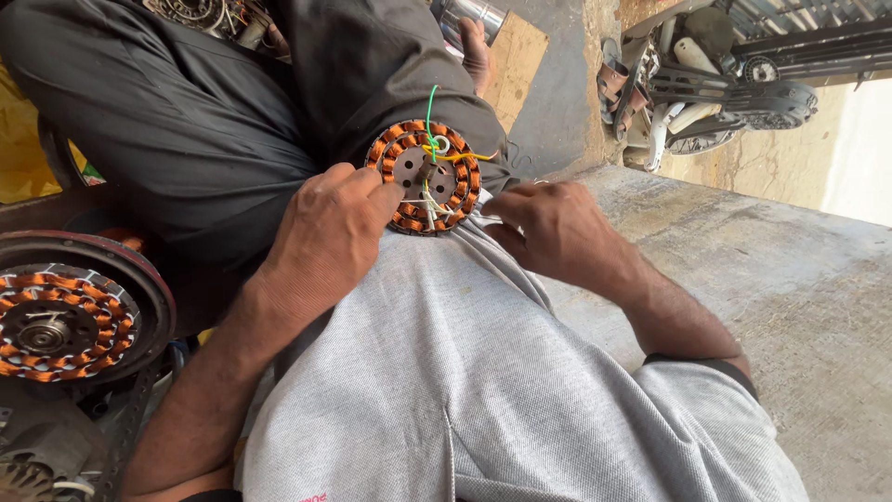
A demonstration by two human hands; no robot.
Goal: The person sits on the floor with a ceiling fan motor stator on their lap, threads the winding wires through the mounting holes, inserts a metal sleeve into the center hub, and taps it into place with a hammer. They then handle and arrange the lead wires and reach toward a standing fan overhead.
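Note:
A round motor stator (425, 177) with copper windings rests on my knee, which is covered by grey trousers (446, 372). My left hand (325, 237) grips its left edge, thumb on the metal face. Green, yellow and white wires (433, 139) stick out of its middle. My right hand (553, 228) is just right of the stator, fingers pinched on thin white wires running from it.
Another person in dark trousers (186, 121) sits opposite, a hand (476, 51) near a metal can. A larger copper-wound stator (60, 321) in a rusty housing lies at left. Scrap fan parts (706, 84) pile at top right. A concrete slab (790, 279) lies at right.

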